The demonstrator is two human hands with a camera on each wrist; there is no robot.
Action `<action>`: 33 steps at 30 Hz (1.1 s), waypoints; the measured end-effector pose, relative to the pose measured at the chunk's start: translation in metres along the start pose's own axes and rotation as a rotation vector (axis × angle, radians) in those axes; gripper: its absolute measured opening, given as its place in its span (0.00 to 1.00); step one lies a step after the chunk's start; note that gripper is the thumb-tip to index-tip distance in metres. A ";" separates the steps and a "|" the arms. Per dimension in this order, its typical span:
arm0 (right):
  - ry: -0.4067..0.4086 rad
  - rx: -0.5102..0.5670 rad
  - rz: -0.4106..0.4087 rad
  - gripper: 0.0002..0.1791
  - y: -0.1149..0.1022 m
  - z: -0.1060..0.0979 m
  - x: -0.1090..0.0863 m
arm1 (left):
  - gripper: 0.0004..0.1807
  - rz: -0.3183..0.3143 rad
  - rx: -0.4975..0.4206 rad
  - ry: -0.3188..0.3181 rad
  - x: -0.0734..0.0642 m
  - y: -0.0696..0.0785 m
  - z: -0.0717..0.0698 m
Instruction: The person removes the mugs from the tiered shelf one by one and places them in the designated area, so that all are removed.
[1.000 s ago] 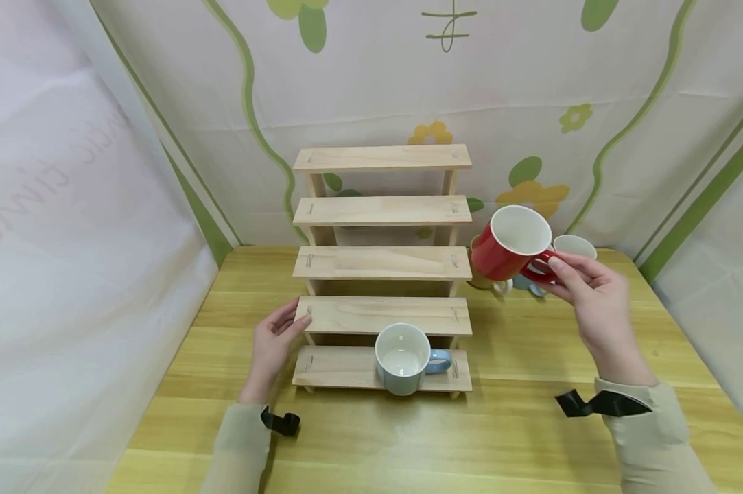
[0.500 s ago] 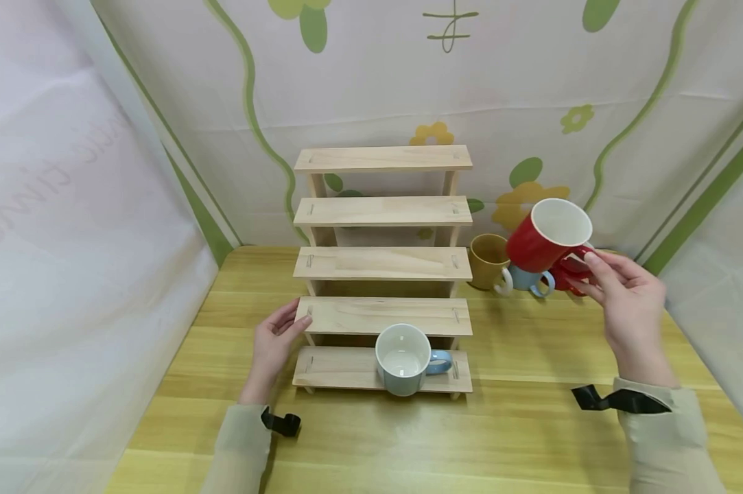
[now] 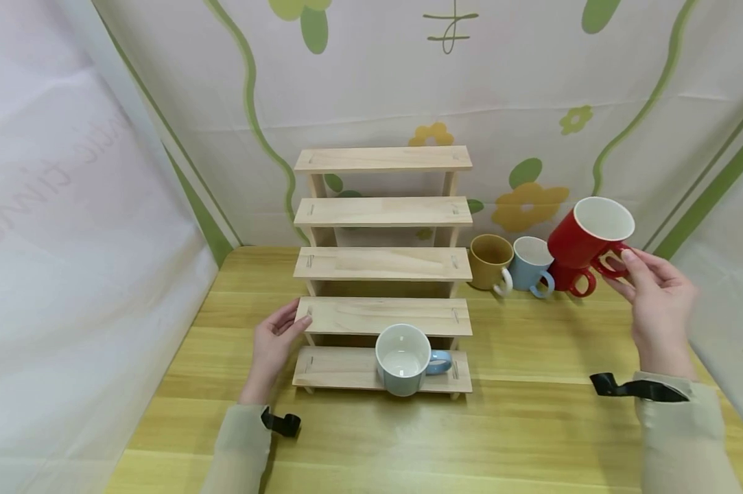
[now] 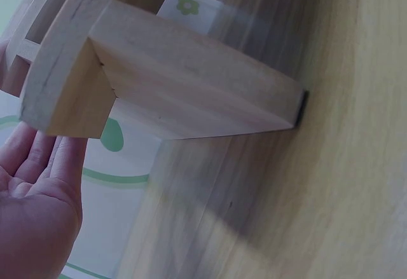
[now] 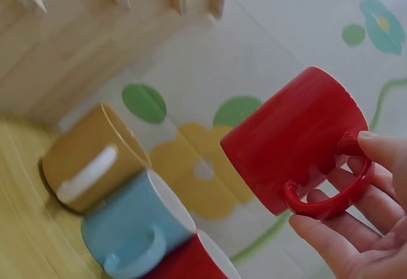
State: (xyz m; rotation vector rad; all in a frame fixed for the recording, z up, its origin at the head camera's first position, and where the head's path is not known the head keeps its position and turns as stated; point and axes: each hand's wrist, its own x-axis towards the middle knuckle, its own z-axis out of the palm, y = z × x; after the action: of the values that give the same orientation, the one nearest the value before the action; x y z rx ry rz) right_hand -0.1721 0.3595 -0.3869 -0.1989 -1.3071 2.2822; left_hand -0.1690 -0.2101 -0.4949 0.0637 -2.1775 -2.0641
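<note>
My right hand (image 3: 663, 305) holds a red mug (image 3: 575, 240) by its handle, the mug raised and tilted with its white inside showing. In the right wrist view the thumb and fingers pinch the handle of this red mug (image 5: 289, 133). Just below it stands another red mug (image 3: 562, 276), partly hidden. At the left end of a tiered wooden shelf (image 3: 346, 314), my left hand (image 3: 274, 346) grips the second step from the bottom, thumb on top. In the left wrist view the fingers of this hand (image 4: 41, 196) reach behind the plank. A light-blue mug (image 3: 401, 374) sits on the lowest step.
A mustard mug (image 3: 485, 271) with a white handle and a blue mug (image 3: 525, 269) stand on the wooden table (image 3: 519, 425) right of the shelf, in a row with the lower red mug. A printed cloth (image 3: 371, 82) hangs behind.
My right hand has carried the red mug to the right, away from the shelf, uncovering the mustard and blue mugs behind. The left hand and the shelf have stayed in place.
</note>
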 end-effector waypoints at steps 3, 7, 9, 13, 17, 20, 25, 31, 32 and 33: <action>0.032 -0.002 0.013 0.19 -0.004 -0.009 0.006 | 0.26 0.004 -0.004 0.001 0.000 0.000 0.000; 0.110 -0.014 0.036 0.22 -0.006 -0.023 0.013 | 0.26 0.008 -0.002 0.005 0.000 0.000 0.000; 0.162 -0.030 0.040 0.24 -0.006 -0.030 0.016 | 0.26 0.010 -0.001 0.007 0.000 0.000 -0.001; 0.258 -0.062 0.023 0.27 -0.003 -0.039 0.021 | 0.26 0.011 -0.002 0.010 0.000 -0.001 -0.001; 0.320 -0.060 0.021 0.27 0.001 -0.046 0.027 | 0.26 0.011 0.000 0.010 0.000 -0.002 -0.001; 0.330 -0.027 0.018 0.24 0.006 -0.052 0.034 | 0.26 0.007 -0.002 0.012 0.000 -0.001 -0.001; 0.359 -0.028 0.043 0.22 0.014 -0.064 0.047 | 0.27 0.000 -0.011 0.007 0.001 0.001 0.000; 0.409 -0.056 0.080 0.23 0.020 -0.078 0.060 | 0.27 -0.003 -0.007 0.008 0.000 0.002 0.002; 0.415 -0.059 0.086 0.22 0.022 -0.081 0.063 | 0.27 -0.001 -0.008 0.009 0.000 0.002 0.002; 0.421 -0.061 0.091 0.21 0.023 -0.083 0.065 | 0.27 -0.002 -0.006 0.010 0.000 0.002 0.002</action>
State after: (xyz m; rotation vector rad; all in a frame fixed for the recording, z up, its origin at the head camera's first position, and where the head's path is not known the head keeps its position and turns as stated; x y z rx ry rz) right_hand -0.2066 0.4456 -0.4428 -0.7307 -1.1623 2.1184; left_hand -0.1689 -0.2083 -0.4928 0.0757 -2.1659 -2.0673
